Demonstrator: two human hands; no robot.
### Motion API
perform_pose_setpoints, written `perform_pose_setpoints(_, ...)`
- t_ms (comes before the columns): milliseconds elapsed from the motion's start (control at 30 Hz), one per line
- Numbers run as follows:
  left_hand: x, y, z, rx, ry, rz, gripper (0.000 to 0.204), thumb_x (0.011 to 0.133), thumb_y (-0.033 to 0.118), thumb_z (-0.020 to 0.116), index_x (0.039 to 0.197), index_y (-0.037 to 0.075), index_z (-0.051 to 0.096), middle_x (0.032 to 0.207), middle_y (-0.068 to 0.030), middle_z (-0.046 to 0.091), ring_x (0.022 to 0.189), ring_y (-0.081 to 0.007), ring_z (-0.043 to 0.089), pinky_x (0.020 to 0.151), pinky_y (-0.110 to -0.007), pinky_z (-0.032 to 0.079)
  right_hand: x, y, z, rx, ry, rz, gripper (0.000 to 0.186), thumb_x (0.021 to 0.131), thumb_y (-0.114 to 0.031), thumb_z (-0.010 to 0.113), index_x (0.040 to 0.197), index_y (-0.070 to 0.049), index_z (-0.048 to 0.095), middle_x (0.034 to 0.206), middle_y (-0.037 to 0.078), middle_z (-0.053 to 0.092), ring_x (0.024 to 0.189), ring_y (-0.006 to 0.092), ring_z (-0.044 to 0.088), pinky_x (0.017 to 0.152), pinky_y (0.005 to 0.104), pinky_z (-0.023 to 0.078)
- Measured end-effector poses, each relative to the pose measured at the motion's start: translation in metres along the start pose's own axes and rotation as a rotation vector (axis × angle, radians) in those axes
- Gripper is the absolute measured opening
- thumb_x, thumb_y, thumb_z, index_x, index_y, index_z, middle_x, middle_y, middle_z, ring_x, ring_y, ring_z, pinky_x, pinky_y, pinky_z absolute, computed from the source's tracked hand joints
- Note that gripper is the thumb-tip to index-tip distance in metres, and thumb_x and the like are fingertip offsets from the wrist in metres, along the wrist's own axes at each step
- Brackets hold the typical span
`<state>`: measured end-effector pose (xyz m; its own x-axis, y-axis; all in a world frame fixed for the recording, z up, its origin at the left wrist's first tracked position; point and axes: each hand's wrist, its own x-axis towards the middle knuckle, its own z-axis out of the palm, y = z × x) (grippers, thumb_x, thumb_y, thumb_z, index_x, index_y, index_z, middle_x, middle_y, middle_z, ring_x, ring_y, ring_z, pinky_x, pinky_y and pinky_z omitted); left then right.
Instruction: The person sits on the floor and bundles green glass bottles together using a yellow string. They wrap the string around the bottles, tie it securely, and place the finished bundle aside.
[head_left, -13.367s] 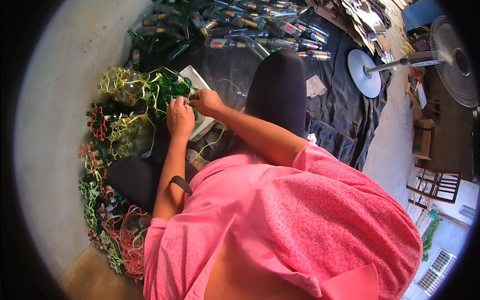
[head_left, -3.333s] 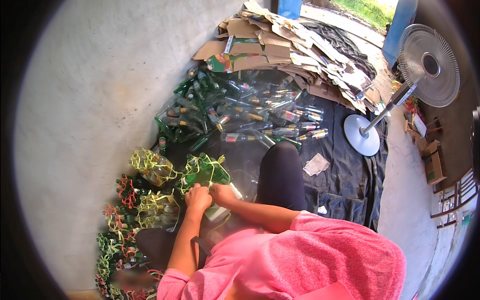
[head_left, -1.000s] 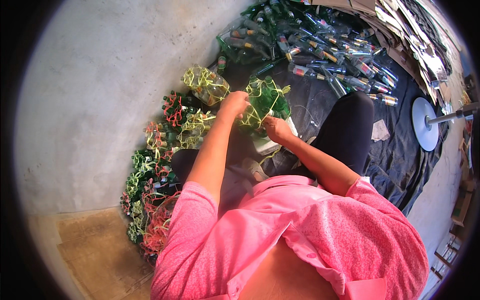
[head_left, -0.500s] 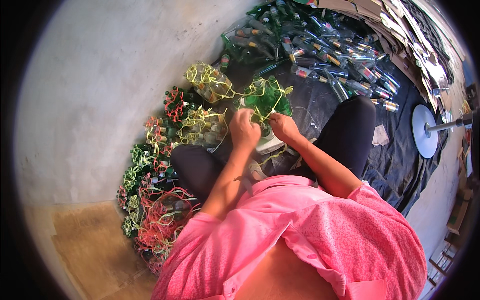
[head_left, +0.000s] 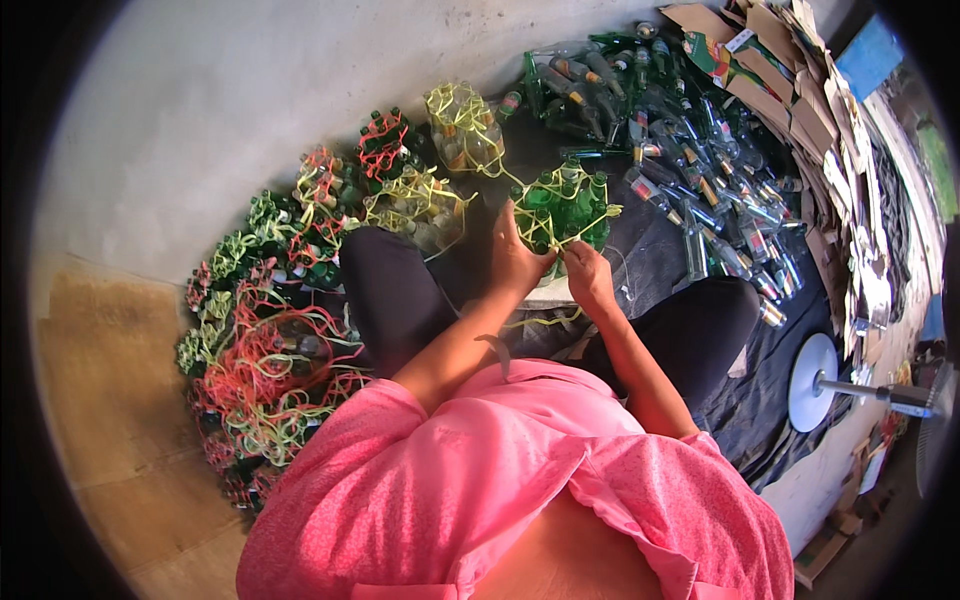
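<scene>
Your right hand (head_left: 592, 278) is pinching yellow string (head_left: 567, 240) at six o'clock on green bottles (head_left: 571, 205), but I can't tell your left hand's (head_left: 515, 258) grip.

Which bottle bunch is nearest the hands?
The green bottle bunch in yellow straps, at the left hand and right hand; other tied bunches sit farther left.

Left hand (head_left: 516, 264) thumb raised, grip unclear; right hand (head_left: 590, 277) pinching.

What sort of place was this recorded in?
Likely a recycling store or workroom: loose bottles heaped on black sheeting, bottle bundles tied with coloured strips beside the wall, and piled flattened cardboard.
</scene>
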<state>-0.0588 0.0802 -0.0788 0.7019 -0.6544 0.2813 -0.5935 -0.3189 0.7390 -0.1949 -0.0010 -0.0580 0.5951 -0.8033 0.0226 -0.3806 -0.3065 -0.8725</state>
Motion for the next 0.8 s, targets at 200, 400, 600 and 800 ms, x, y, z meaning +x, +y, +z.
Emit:
perform_pose_setpoints(200,0.021,-0.011,-0.017,-0.008,-0.155,-0.011,0.114,0.067,0.021,0.09,0.159,0.011,0.024,0.15,-0.0258,0.043,0.139,-0.0408,0.044,0.113,-0.045,0.043,-0.002,-0.003,0.007,0.027,-0.057,-0.024,0.022,0.095,-0.02,0.059,0.097,-0.001,0.07,0.085,0.023,0.068,0.081,0.0373,0.071,0.073,0.0413,0.053)
perform_pose_setpoints(400,0.035,-0.027,-0.02,-0.005,-0.193,0.007,0.105,0.067,0.022,0.088,0.155,0.016,0.031,0.145,-0.0214,0.047,0.134,-0.0386,0.05,0.107,-0.044,0.049,-0.006,-0.005,0.01,0.01,-0.048,-0.132,0.017,0.095,-0.016,0.061,0.096,-0.001,0.069,0.085,0.024,0.068,0.081,0.0406,0.07,0.07,0.0424,0.053)
perform_pose_setpoints(600,0.038,-0.026,-0.027,-0.018,-0.255,-0.028,0.099,0.068,0.023,0.086,0.153,0.014,0.036,0.145,-0.0197,0.049,0.136,-0.0363,0.048,0.112,-0.042,0.046,-0.012,-0.012,0.004,0.035,-0.081,-0.1,0.018,0.096,-0.017,0.06,0.093,-0.001,0.066,0.081,0.024,0.064,0.077,0.0404,0.068,0.067,0.0437,0.051)
perform_pose_setpoints(800,0.035,-0.009,-0.04,0.05,-0.278,-0.059,0.096,0.069,0.026,0.088,0.15,0.02,0.037,0.148,-0.019,0.047,0.135,-0.0379,0.05,0.107,-0.044,0.049,-0.011,-0.008,0.002,-0.001,-0.015,-0.116,0.02,0.096,-0.019,0.058,0.092,-0.001,0.066,0.083,0.026,0.065,0.081,0.0449,0.067,0.069,0.0458,0.052)
